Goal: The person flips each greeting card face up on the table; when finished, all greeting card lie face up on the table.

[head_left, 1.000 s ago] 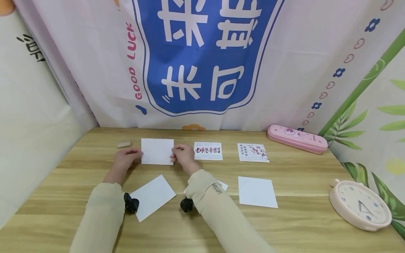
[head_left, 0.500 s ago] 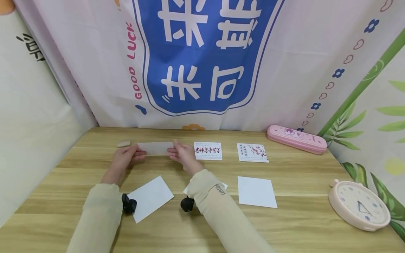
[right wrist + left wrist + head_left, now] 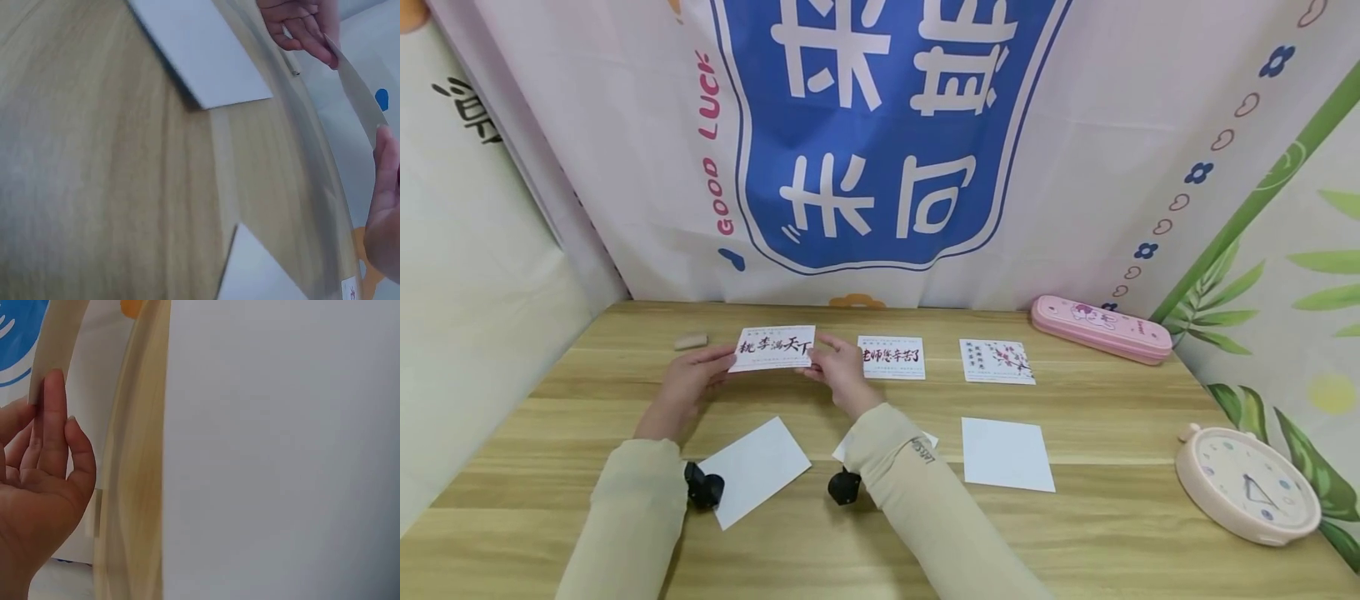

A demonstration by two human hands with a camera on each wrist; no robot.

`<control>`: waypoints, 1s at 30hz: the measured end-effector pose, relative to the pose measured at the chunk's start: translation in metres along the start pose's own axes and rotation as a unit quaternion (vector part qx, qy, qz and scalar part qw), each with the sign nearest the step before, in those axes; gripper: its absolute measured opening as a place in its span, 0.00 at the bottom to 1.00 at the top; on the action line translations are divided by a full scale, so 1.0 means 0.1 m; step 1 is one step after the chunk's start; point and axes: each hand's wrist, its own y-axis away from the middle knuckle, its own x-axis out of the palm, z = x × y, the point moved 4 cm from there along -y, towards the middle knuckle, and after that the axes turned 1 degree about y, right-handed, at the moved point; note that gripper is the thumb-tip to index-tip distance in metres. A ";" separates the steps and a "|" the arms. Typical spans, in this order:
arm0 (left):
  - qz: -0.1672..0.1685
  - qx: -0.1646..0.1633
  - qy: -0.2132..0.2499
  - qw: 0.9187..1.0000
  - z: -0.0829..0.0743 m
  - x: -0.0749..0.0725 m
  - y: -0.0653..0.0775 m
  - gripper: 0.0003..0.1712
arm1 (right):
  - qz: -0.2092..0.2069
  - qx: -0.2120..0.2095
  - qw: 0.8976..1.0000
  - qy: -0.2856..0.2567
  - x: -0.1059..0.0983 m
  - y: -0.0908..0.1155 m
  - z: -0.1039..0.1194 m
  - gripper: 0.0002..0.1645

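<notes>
A card with dark red Chinese lettering point(image 3: 772, 348) is held up at the far left of the table, its printed face toward the head camera. My left hand point(image 3: 694, 377) pinches its left edge, and my right hand point(image 3: 841, 371) pinches the right edge. In the left wrist view the card point(image 3: 57, 347) stands between thumb and fingers. Seen from the right wrist, the card point(image 3: 359, 94) is nearly edge-on and raised off the table. Just right of my right hand lies another lettered card point(image 3: 895, 358), with a blossom-printed card point(image 3: 997, 362) beyond it.
Nearer the front lie a slanted white card point(image 3: 756, 472), a square-set white card point(image 3: 1007, 455) and one mostly hidden under the right sleeve point(image 3: 887, 450). A small beige block point(image 3: 691, 342) sits at back left. On the right are a pink pencil case point(image 3: 1101, 329) and a clock point(image 3: 1247, 486).
The card between my hands has flipped over. Its blank side faced up, then it was tipped steeply, and now its lettered side shows. Both hands stay at nearly the same place.
</notes>
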 end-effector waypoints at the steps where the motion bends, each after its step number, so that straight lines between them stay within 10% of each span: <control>1: -0.001 0.003 -0.009 1.000 0.00 0.00 -0.01 0.27 | -0.001 -0.008 1.000 0.003 0.00 0.00 0.00 0.23; 16: 0.011 -0.005 -0.222 0.975 0.02 0.05 -0.06 0.33 | 0.048 -0.046 0.962 0.267 0.07 0.04 -0.02 0.34; 20: 0.019 -0.008 -0.239 0.971 0.05 0.02 -0.08 0.33 | 0.066 -0.054 0.941 0.328 0.10 0.03 -0.02 0.23; 30: 0.018 -0.006 -0.303 0.953 0.10 0.05 -0.13 0.29 | 0.066 -0.078 0.929 0.356 0.03 -0.04 -0.12 0.08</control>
